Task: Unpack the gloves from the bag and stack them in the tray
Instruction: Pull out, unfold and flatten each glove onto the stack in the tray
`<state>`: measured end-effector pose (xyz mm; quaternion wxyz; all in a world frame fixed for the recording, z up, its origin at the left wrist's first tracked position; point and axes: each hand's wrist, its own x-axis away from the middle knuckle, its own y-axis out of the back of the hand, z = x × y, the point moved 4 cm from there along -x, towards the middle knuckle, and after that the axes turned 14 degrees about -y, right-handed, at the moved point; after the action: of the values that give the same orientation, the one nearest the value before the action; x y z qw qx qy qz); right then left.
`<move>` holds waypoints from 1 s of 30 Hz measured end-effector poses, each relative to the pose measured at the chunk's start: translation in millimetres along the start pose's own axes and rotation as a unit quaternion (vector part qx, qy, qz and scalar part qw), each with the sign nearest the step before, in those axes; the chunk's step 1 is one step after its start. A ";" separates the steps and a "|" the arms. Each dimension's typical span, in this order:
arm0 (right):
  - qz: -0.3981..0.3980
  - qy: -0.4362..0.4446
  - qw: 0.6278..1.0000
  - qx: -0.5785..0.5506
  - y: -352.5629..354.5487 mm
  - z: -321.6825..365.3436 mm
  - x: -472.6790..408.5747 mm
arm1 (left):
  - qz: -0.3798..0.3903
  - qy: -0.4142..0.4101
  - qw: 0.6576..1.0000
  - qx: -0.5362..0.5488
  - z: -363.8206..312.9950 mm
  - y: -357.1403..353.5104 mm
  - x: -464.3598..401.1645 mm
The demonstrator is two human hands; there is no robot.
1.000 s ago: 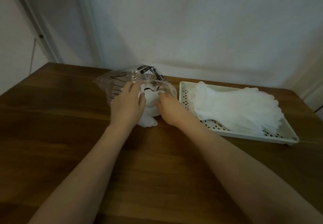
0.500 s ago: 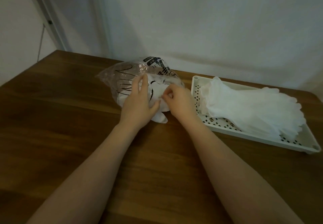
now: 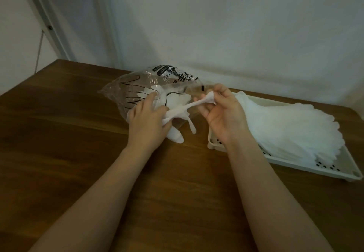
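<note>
A clear plastic bag (image 3: pixel 137 86) with black print lies on the wooden table, with white gloves still inside. My left hand (image 3: pixel 147 119) rests on the bag's mouth and holds down the gloves there. My right hand (image 3: pixel 222 114) pinches the cuff end of one white glove (image 3: pixel 183 110), which stretches thin between both hands, its fingers dangling near the table. To the right stands a cream perforated tray (image 3: pixel 334 171) carrying a stack of white gloves (image 3: pixel 285 127).
The wooden table (image 3: pixel 69 143) runs up to a pale wall behind the bag and tray. Its left edge slants away at the far left. A metal frame post (image 3: pixel 49 27) stands in the back left corner.
My right hand has lifted and pulled a glove out of the bag toward the right, stretching it. My left hand stays on the bag's mouth. The camera view has tilted down and shifted left.
</note>
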<state>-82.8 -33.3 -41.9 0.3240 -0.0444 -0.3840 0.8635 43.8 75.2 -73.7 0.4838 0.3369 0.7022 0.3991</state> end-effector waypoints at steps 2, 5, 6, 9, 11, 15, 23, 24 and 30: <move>-0.026 0.006 1.000 0.002 0.1 2.8 1.2 | -0.002 0.003 1.000 0.007 1.0 0.7 0.4; -0.161 0.084 0.882 0.434 0.0 7.0 2.4 | -0.010 0.009 1.000 0.023 1.3 2.0 -0.5; -0.166 0.108 0.795 0.573 -5.2 4.6 2.5 | -0.013 0.009 1.000 0.027 1.0 2.4 -0.6; -0.100 0.071 0.608 0.785 -12.9 -12.1 -1.9 | -0.020 0.013 0.999 0.030 0.1 4.5 -0.1; -0.090 0.064 0.529 0.842 -15.3 -17.6 -3.0 | -0.020 0.012 0.999 0.032 -1.4 5.2 1.0; -0.162 0.059 0.597 0.784 -13.0 -9.5 0.3 | -0.020 0.019 0.999 0.032 1.0 7.9 3.3; -0.102 -0.070 0.968 0.217 -7.7 -9.0 6.1 | -0.148 -0.093 0.984 0.036 -10.1 19.7 5.5; -0.082 -0.082 0.977 0.176 -9.0 -10.3 5.3 | -0.173 -0.132 0.976 0.025 -15.8 21.5 6.2; -0.102 -0.047 0.951 0.287 -4.8 -5.9 1.7 | -0.204 -0.159 0.966 0.000 -18.2 19.0 5.3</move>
<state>-79.7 -26.1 -42.4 0.3911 0.1311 -0.1370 0.9006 26.6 84.1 -55.2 0.6604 0.2457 0.6700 0.2338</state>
